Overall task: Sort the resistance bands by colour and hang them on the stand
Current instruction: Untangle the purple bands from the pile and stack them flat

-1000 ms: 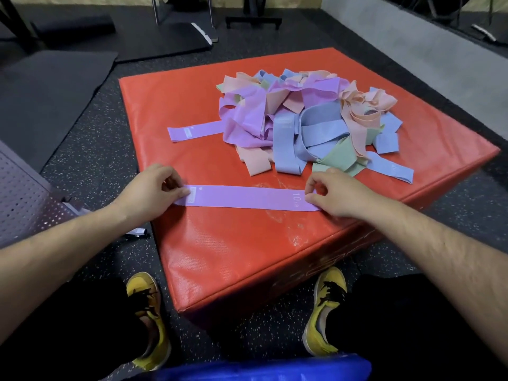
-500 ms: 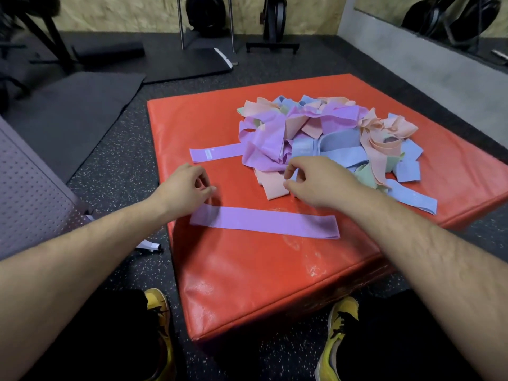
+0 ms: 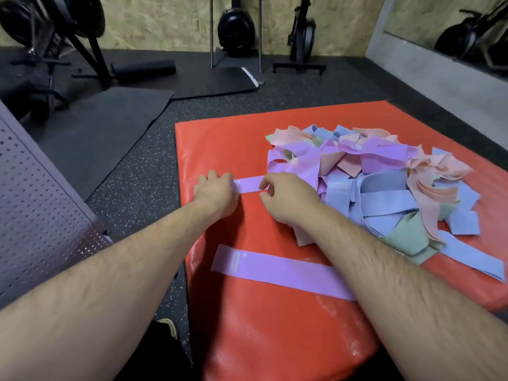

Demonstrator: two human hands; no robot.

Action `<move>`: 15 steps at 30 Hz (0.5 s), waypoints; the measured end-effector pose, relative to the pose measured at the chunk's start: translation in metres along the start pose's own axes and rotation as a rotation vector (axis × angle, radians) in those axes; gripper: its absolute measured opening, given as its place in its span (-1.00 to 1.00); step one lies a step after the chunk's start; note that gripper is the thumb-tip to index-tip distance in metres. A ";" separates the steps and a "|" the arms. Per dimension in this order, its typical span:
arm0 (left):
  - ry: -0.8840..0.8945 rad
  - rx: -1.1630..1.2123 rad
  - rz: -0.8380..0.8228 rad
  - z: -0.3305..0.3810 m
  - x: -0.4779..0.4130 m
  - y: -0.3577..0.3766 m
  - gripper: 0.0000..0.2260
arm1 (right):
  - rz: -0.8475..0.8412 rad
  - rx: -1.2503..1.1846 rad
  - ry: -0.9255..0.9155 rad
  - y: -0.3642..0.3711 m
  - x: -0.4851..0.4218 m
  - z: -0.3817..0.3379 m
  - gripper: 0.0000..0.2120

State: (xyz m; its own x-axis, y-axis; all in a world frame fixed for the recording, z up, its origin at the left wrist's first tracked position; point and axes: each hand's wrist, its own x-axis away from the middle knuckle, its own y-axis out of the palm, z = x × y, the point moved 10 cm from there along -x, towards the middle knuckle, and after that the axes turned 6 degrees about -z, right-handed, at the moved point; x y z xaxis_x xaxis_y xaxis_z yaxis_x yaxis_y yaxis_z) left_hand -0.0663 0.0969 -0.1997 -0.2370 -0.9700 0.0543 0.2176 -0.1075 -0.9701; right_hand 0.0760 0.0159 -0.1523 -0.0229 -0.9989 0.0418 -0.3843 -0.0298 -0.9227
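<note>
the red mat (image 3: 275, 339) carries everything. the pile (image 3: 384, 188) of mixed purple, blue, peach and green bands sits toward its far right corner, unsorted, so colours are probably being pulled out one at a time. one purple band (image 3: 280, 272) lies flat and straight across the near part of the mat, apart from the pile, which looks like the start of a purple row; the right forearm crosses over its right end. a second purple strip (image 3: 250, 184) pokes out of the pile toward the left edge. the left hand (image 3: 217, 193) is clenched on its free end, and the right hand (image 3: 288, 199) pinches it just beside the pile. no stand can be picked out with certainty.
</note>
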 end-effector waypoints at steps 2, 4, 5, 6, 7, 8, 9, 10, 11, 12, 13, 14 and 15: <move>0.002 0.070 0.019 0.003 -0.005 -0.003 -0.74 | -0.007 -0.001 -0.003 0.003 -0.002 0.003 -0.77; -0.042 0.221 -0.008 0.001 -0.009 -0.002 -0.77 | -0.014 -0.008 -0.004 0.005 -0.003 0.005 -0.76; -0.063 0.293 -0.021 0.001 -0.010 -0.002 -0.80 | -0.012 -0.013 -0.004 0.005 -0.003 0.005 -0.76; -0.085 0.350 -0.028 0.000 -0.010 -0.002 -0.86 | -0.003 -0.018 -0.006 0.004 -0.004 0.005 -0.76; -0.100 0.409 -0.024 -0.001 -0.011 -0.003 -0.93 | 0.006 -0.021 -0.009 0.003 -0.004 0.004 -0.75; -0.111 0.463 -0.023 -0.002 -0.010 -0.005 -0.92 | 0.012 -0.026 -0.013 0.003 -0.005 0.003 -0.76; -0.112 0.514 -0.029 -0.002 -0.010 -0.006 -0.88 | 0.012 -0.035 -0.018 0.003 -0.006 0.002 -0.76; -0.104 0.555 -0.044 -0.001 -0.008 -0.006 -0.84 | 0.012 -0.046 -0.025 0.004 -0.007 0.001 -0.77; -0.091 0.583 -0.062 0.000 -0.006 -0.007 -0.81 | 0.011 -0.053 -0.031 0.004 -0.007 0.000 -0.77; -0.075 0.595 -0.072 0.001 -0.004 -0.009 -0.80 | 0.012 -0.056 -0.039 0.004 -0.007 -0.002 -0.77; -0.053 0.594 -0.071 0.003 -0.001 -0.012 -0.82 | 0.017 -0.057 -0.049 0.004 -0.007 -0.003 -0.77; -0.016 0.572 -0.055 0.005 0.003 -0.018 -0.83 | 0.028 -0.063 -0.062 0.003 -0.007 -0.005 -0.75; 0.029 0.537 -0.032 0.009 0.006 -0.025 -0.82 | 0.042 -0.076 -0.086 0.001 -0.006 -0.008 -0.72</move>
State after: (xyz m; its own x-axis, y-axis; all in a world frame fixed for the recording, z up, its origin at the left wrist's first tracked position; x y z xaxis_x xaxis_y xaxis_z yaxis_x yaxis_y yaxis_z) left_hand -0.0646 0.0917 -0.1734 -0.2756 -0.9589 0.0680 0.6618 -0.2406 -0.7100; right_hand 0.0681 0.0220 -0.1502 0.0375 -0.9988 -0.0326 -0.4533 0.0121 -0.8913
